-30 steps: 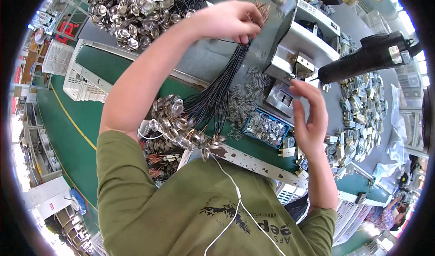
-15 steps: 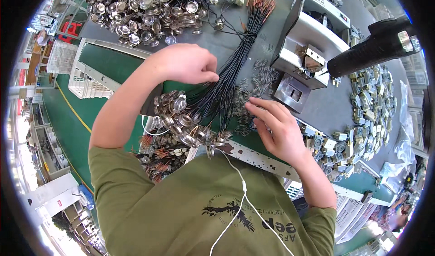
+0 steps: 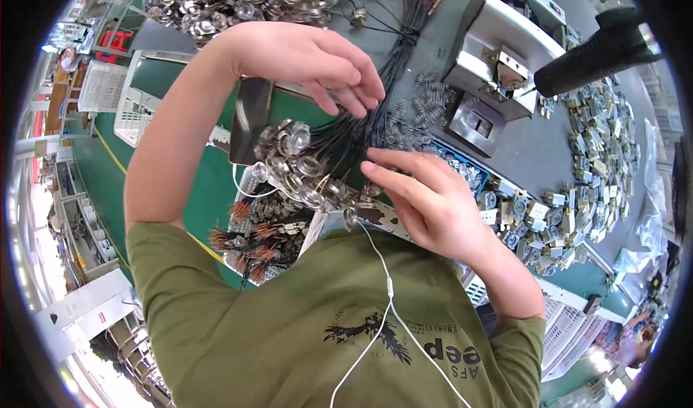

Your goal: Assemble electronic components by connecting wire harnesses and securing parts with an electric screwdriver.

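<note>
A bundle of black wires point(image 3: 395, 68) with bare reddish-brown far ends lies across the grey bench toward me. At its near end hang several shiny round metal caps point(image 3: 294, 142), over the bench edge. My left hand point(image 3: 317, 65) is raised above the wires, its fingers curved and apart, with nothing visible in it. Beside the bundle's near right side, my right hand point(image 3: 437, 202) reaches in with fingers stretched and thumb apart. Its fingertips are close to the wires; whether they touch I cannot tell. Small coil springs point(image 3: 426, 108) lie loose to the right of the bundle.
A heap of round metal caps point(image 3: 216, 7) covers the far left. On the right stand a metal bench machine point(image 3: 498, 58), a black cylindrical tool point(image 3: 595, 61) and a pile of small block-shaped parts point(image 3: 595, 166). A blue-edged tray point(image 3: 482, 180) of small parts sits beyond my right hand.
My left hand has gone from curled to fingers apart and moved farther out over the wires. My right hand has shifted left, toward the bundle. The view has shifted slightly.
</note>
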`<move>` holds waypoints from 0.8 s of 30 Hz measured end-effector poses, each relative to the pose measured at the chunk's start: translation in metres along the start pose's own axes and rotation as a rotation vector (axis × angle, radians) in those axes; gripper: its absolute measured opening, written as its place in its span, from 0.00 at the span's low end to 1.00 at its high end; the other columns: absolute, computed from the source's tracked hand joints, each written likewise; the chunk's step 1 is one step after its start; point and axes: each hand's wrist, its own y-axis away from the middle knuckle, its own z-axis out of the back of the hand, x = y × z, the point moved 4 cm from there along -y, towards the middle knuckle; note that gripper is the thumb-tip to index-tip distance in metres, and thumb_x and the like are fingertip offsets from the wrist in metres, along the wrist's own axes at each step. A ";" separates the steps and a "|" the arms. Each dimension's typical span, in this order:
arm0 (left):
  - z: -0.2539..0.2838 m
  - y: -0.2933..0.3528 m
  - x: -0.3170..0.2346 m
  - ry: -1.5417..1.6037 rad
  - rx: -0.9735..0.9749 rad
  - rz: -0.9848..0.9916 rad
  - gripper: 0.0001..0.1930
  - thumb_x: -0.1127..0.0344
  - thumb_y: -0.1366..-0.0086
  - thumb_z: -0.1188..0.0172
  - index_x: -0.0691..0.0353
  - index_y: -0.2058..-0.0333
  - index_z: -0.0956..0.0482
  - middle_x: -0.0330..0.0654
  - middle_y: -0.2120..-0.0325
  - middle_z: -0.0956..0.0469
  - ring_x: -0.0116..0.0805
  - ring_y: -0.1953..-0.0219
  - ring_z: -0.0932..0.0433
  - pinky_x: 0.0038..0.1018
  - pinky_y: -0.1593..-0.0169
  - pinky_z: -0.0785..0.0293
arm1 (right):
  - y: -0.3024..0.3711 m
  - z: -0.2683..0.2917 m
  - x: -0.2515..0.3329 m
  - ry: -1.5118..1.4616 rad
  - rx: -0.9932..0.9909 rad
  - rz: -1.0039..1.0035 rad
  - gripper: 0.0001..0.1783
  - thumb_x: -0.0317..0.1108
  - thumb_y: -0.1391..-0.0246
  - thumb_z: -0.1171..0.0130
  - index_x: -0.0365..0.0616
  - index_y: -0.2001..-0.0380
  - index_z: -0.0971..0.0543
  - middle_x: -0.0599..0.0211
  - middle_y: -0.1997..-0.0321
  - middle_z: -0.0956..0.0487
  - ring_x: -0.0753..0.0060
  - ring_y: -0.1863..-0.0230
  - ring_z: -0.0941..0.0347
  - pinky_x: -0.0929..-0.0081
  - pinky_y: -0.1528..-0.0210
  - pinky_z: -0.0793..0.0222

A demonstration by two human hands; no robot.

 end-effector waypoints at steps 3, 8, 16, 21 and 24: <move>-0.022 -0.024 -0.015 -0.179 0.117 -0.120 0.19 0.72 0.27 0.54 0.67 0.40 0.27 0.47 0.46 0.20 0.34 0.46 0.19 0.29 0.44 0.23 | -0.004 0.003 0.005 0.015 0.018 0.069 0.32 0.19 0.59 0.36 0.46 0.45 0.19 0.59 0.43 0.20 0.53 0.50 0.21 0.60 0.51 0.25; -0.048 -0.046 -0.030 -0.902 -0.174 -0.422 0.16 0.72 0.32 0.47 0.62 0.47 0.19 0.46 0.60 0.18 0.43 0.54 0.20 0.37 0.49 0.23 | 0.020 0.051 -0.003 0.236 -0.117 -0.104 0.28 0.14 0.62 0.41 0.44 0.54 0.16 0.58 0.51 0.16 0.52 0.52 0.19 0.60 0.50 0.24; -0.063 -0.095 -0.046 -0.994 -0.320 -0.599 0.12 0.70 0.40 0.43 0.58 0.58 0.14 0.48 0.68 0.19 0.51 0.60 0.18 0.42 0.55 0.20 | 0.050 0.092 -0.046 0.489 -0.272 -0.407 0.16 0.18 0.45 0.38 0.42 0.54 0.17 0.57 0.53 0.16 0.55 0.51 0.19 0.65 0.46 0.25; -0.059 -0.129 -0.035 -1.106 -0.558 -0.574 0.12 0.69 0.40 0.39 0.58 0.56 0.19 0.44 0.69 0.20 0.45 0.64 0.17 0.38 0.62 0.21 | 0.083 0.139 -0.070 0.606 -0.517 -0.525 0.13 0.23 0.42 0.38 0.43 0.54 0.17 0.57 0.53 0.16 0.51 0.51 0.20 0.63 0.47 0.26; -0.064 -0.136 -0.033 -1.230 -0.578 -0.608 0.12 0.73 0.46 0.38 0.58 0.61 0.20 0.43 0.72 0.20 0.43 0.66 0.16 0.37 0.63 0.22 | 0.088 0.168 -0.110 0.754 -0.462 -0.617 0.17 0.30 0.38 0.38 0.45 0.45 0.20 0.57 0.49 0.17 0.57 0.48 0.19 0.65 0.45 0.25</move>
